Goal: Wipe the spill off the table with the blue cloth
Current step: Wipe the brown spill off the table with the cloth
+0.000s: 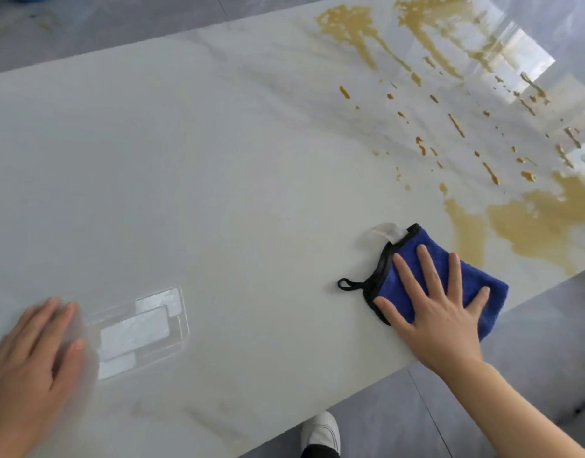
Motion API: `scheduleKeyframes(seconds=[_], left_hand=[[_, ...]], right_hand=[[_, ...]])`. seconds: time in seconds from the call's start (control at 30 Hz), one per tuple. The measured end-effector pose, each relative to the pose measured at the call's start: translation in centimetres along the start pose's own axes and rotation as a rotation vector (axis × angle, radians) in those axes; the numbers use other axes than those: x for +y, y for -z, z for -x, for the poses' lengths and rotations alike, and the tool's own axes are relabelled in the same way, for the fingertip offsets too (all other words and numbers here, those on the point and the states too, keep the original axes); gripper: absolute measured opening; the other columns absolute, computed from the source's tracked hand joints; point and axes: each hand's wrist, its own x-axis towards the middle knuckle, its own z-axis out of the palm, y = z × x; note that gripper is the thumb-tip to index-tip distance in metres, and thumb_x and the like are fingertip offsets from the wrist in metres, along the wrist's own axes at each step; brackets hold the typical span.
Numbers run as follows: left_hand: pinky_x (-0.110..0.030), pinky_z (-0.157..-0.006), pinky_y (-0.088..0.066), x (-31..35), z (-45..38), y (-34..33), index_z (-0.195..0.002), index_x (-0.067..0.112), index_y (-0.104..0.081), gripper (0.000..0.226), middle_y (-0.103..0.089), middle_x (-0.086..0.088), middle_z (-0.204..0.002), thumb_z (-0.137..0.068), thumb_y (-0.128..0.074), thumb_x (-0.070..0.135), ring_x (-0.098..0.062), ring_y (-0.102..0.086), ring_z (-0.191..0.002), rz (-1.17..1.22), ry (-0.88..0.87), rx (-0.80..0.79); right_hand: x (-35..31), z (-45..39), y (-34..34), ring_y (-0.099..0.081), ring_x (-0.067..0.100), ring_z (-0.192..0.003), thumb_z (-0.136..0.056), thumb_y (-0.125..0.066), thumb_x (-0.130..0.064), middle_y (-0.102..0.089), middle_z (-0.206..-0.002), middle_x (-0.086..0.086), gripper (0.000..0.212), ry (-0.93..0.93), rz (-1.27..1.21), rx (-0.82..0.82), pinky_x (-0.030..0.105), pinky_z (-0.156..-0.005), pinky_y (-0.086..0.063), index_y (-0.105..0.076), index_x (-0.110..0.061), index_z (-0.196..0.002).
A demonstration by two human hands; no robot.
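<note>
Blue cloth [456,259] lies under the right hand [440,312], fingers spread flat; press evenly, sweeping through the spill [532,226].

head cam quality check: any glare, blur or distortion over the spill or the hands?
Head view: window glare washes the table's far right corner, bleaching part of the spill there; left hand is motion-blurred, right hand flat on the blue cloth is sharp; a light reflection sits beside the left hand; wide-angle tilt skews the table edges.
</note>
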Motion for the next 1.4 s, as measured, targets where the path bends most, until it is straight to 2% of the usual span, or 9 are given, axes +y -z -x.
scheduleKeyframes(seconds=[0.2,0.37,0.47,0.57,0.7,0.9,1.07,1.23,1.4], left_hand=[[-0.049,-0.107,-0.032,7.4,2.0,1.6,-0.119,-0.008,-0.056,0.081,-0.052,-0.026,-0.131,-0.092,-0.020,0.060,-0.045,-0.045,-0.123,0.091,-0.164,0.146],[-0.017,-0.110,-0.023,19.2,2.4,-0.3,-0.120,0.003,-0.059,0.061,-0.038,0.017,-0.146,-0.095,-0.027,0.049,0.006,-0.019,-0.139,0.285,-0.441,0.126],[-0.027,-0.108,-0.023,26.3,2.2,-1.6,-0.120,0.003,-0.060,0.060,-0.054,-0.009,-0.134,-0.096,-0.023,0.045,-0.005,-0.024,-0.139,0.215,-0.502,0.059],[-0.028,-0.111,-0.016,30.9,0.8,-2.4,-0.126,0.011,-0.057,0.060,-0.053,-0.006,-0.137,-0.097,-0.016,0.045,-0.019,-0.033,-0.133,0.129,-0.476,0.001],[-0.041,-0.111,-0.028,34.1,-2.0,-3.4,-0.130,0.016,-0.053,0.061,-0.049,-0.002,-0.140,-0.097,-0.009,0.043,-0.028,-0.043,-0.132,-0.001,-0.447,-0.071],[-0.038,-0.112,-0.008,35.1,-4.2,-4.8,-0.134,0.023,-0.049,0.060,-0.047,-0.004,-0.143,-0.095,-0.011,0.049,-0.028,-0.037,-0.135,-0.095,-0.436,-0.131],[-0.044,-0.112,-0.014,35.2,-4.3,-5.4,-0.128,0.025,-0.055,0.058,-0.049,-0.006,-0.139,-0.093,-0.018,0.052,-0.025,-0.033,-0.133,-0.078,-0.442,-0.085],[-0.044,-0.110,-0.019,35.6,-4.3,-5.7,-0.124,0.024,-0.059,0.058,-0.052,-0.007,-0.136,-0.091,-0.024,0.055,-0.026,-0.037,-0.130,-0.053,-0.453,0.003],[-0.046,-0.108,-0.023,36.0,-4.1,-5.8,-0.126,0.024,-0.056,0.056,-0.053,-0.009,-0.134,-0.090,-0.026,0.054,-0.027,-0.038,-0.129,-0.044,-0.441,0.035]], right_hand=[[0.2,-0.1,-0.1,0.037,0.027,-0.137,-0.065,0.015,-0.082,0.042,-0.140,-0.017,0.073,0.033,0.007,-0.030,0.071,-0.107,0.004,0.032,-0.050,-0.129],[0.3,-0.2,0.1,0.029,0.031,-0.140,-0.067,0.017,-0.081,0.024,-0.151,-0.013,0.080,0.069,0.028,-0.052,0.075,-0.104,0.000,0.012,-0.048,-0.140],[0.1,-0.3,1.6,-0.014,0.039,-0.142,-0.080,-0.012,-0.076,-0.033,-0.151,-0.001,0.075,0.062,0.026,-0.087,0.079,-0.093,-0.026,-0.043,-0.038,-0.137],[0.2,-0.5,1.7,-0.021,0.037,-0.137,-0.082,-0.015,-0.074,-0.047,-0.143,0.002,0.073,0.080,0.036,-0.060,0.079,-0.087,-0.032,-0.056,-0.034,-0.128],[0.4,-1.2,1.3,0.007,0.033,-0.146,-0.081,-0.008,-0.076,-0.046,-0.143,0.002,0.075,0.071,-0.020,-0.030,0.079,-0.088,-0.029,-0.049,-0.036,-0.130],[1.1,-1.9,0.5,0.008,0.029,-0.147,-0.078,-0.007,-0.080,-0.018,-0.156,-0.006,0.072,0.118,-0.014,-0.052,0.074,-0.091,-0.024,-0.036,-0.043,-0.133],[0.6,-2.1,0.6,-0.002,0.011,-0.146,-0.073,0.022,-0.073,0.010,-0.157,-0.019,0.069,0.037,-0.075,0.046,0.059,-0.097,-0.034,0.014,-0.054,-0.139],[2.1,-3.4,1.2,0.002,0.020,-0.148,-0.073,-0.013,-0.084,0.004,-0.159,-0.013,0.080,0.149,-0.001,0.063,0.057,-0.113,0.005,-0.005,-0.048,-0.145],[5.9,-5.8,1.7,0.006,0.029,-0.147,-0.073,-0.028,-0.083,-0.027,-0.152,-0.006,0.073,0.216,0.073,0.111,0.073,-0.095,-0.017,-0.039,-0.043,-0.133]])
